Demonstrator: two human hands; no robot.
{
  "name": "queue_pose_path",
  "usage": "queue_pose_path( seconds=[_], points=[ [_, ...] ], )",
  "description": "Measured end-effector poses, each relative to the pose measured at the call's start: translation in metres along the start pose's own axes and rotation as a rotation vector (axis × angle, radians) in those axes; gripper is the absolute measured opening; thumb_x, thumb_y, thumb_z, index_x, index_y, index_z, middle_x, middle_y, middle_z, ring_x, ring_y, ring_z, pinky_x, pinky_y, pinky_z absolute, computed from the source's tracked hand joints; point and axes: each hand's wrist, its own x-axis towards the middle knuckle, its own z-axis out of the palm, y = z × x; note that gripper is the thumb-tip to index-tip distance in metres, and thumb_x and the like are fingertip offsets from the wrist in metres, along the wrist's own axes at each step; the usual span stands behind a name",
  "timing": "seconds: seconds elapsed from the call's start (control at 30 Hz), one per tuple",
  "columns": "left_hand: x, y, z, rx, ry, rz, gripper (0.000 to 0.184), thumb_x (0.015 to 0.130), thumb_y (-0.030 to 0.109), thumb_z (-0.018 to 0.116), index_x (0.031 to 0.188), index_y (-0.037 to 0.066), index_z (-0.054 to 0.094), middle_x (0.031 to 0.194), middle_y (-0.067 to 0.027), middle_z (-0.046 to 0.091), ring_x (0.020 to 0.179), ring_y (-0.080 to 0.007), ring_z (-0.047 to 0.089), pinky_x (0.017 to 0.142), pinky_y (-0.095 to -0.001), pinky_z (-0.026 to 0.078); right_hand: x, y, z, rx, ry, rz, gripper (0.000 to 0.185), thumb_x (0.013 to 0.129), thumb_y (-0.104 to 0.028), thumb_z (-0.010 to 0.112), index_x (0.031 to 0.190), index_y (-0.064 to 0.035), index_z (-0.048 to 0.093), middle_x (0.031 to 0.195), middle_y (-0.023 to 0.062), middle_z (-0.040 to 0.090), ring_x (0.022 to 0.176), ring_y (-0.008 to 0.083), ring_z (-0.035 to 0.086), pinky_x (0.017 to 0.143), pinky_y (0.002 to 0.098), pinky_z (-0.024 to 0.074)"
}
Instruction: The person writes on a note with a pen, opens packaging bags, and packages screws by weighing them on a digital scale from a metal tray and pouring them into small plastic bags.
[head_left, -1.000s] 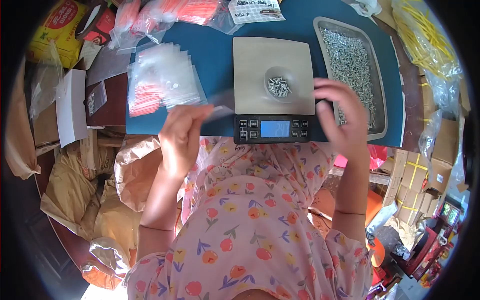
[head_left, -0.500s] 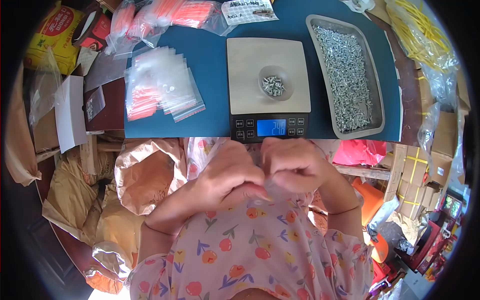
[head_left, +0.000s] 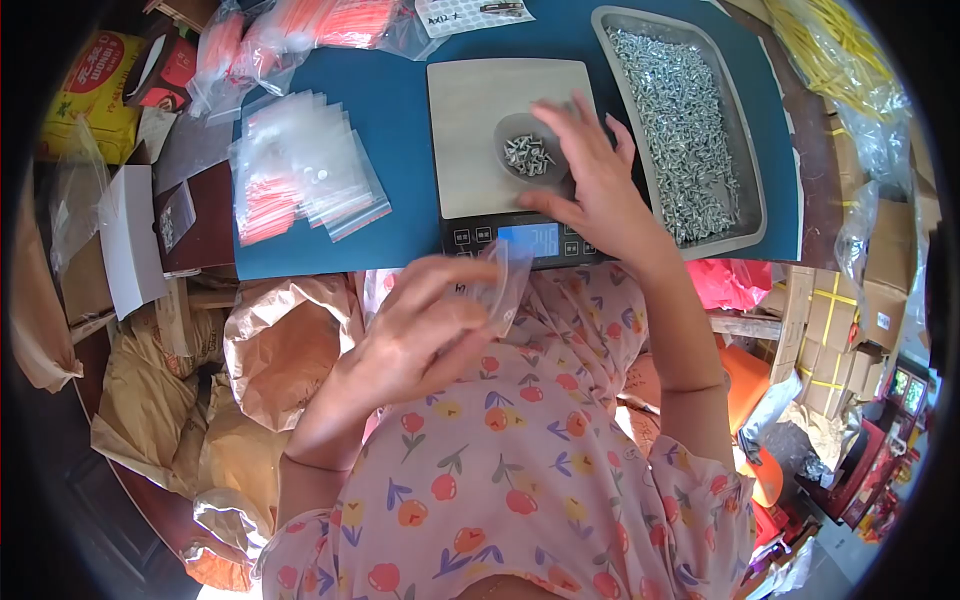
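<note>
My left hand [head_left: 415, 325] is closed on a small clear zip bag [head_left: 512, 280], held at the front edge of the digital scale [head_left: 465, 130]. On the scale's metal plate sits a small round dish [head_left: 510, 170] with silvery screws [head_left: 528, 155] in it. My right hand [head_left: 600, 190] is spread over the right side of the dish, thumb and fingers apart; whether it touches the dish I cannot tell. The lit display [head_left: 528, 241] is partly covered by the bag.
A grey metal tray [head_left: 755, 190] full of screws stands right of the scale. To the left lies a fanned stack of clear zip bags [head_left: 310, 170]. Packs of red-edged bags [head_left: 340, 25] lie at the back. Brown paper sacks [head_left: 290, 340] stand below the table's front edge.
My hands have moved apart. The right has gone up over the dish and opened; the left keeps the zip bag, now plainly visible. The view has shifted slightly.
</note>
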Motion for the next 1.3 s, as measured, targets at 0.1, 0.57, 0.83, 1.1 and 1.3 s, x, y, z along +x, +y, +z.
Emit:
queue_pose_path(
  seconds=[0.1, 0.57, 0.83, 1.1, 1.3],
  points=[
    [0.002, -0.006, 0.004, 0.069, 0.049, -0.004, 0.018, 0.073, -0.005, 0.068, 0.086, 0.002, 0.056, 0.083, -0.011, 0.061, 0.071, -0.0249, 0.057, 0.064, -0.0326, 0.045, 0.0, 0.003, 0.002, 0.343, -0.1, 0.082, 0.064, 0.071, -0.02, 0.076, 0.126, -0.0093, 0.043, 0.127, 0.0102, 0.047, 0.12, 0.0242, 0.044, 0.1, 0.0362, 0.0332],
    [0.021, -0.003, 0.013, 0.19, 0.076, 0.11, 0.019, 0.072, -0.002, 0.067, 0.09, 0.001, 0.061, 0.08, -0.009, 0.054, 0.073, -0.0257, 0.055, 0.065, -0.0355, 0.042, 0.016, -0.052, -0.059, 0.563, -0.209, -0.195, 0.042, 0.058, 0.002, 0.064, 0.097, -0.0099, 0.057, 0.097, 0.0094, 0.053, 0.09, 0.0287, 0.052, 0.077, 0.0366, 0.0421],
    [0.015, -0.007, -0.003, 0.162, 0.204, 0.031, 0.011, 0.084, -0.003, 0.06, 0.094, 0.001, 0.061, 0.107, -0.0156, 0.059, 0.093, -0.0214, 0.062, 0.068, -0.0271, 0.054, 0.004, -0.003, -0.014, 0.225, -0.077, 0.06, 0.068, 0.061, -0.023, 0.081, 0.119, -0.0108, 0.048, 0.12, 0.01, 0.052, 0.12, 0.029, 0.042, 0.101, 0.0438, 0.0257],
    [0.007, -0.004, -0.004, -0.306, 0.168, 0.028, 0.014, 0.087, -0.003, 0.057, 0.101, 0.001, 0.053, 0.107, -0.022, 0.062, 0.097, -0.0256, 0.064, 0.075, -0.0307, 0.053, 0.004, -0.046, -0.05, 0.376, -0.033, -0.246, 0.012, 0.072, -0.011, 0.07, 0.077, -0.0113, 0.059, 0.073, -0.0005, 0.056, 0.07, 0.0174, 0.054, 0.073, 0.0341, 0.0347],
    [0.01, 0.013, -0.005, -0.266, 0.095, -0.137, 0.021, 0.077, -0.008, 0.064, 0.097, -0.002, 0.062, 0.095, -0.0129, 0.065, 0.085, -0.0198, 0.065, 0.074, -0.0272, 0.053, -0.008, -0.067, -0.052, 0.292, -0.065, -0.374, 0.014, 0.067, -0.009, 0.069, 0.075, -0.0109, 0.058, 0.071, -0.0004, 0.055, 0.07, 0.0161, 0.056, 0.074, 0.0334, 0.0367]
  ],
)
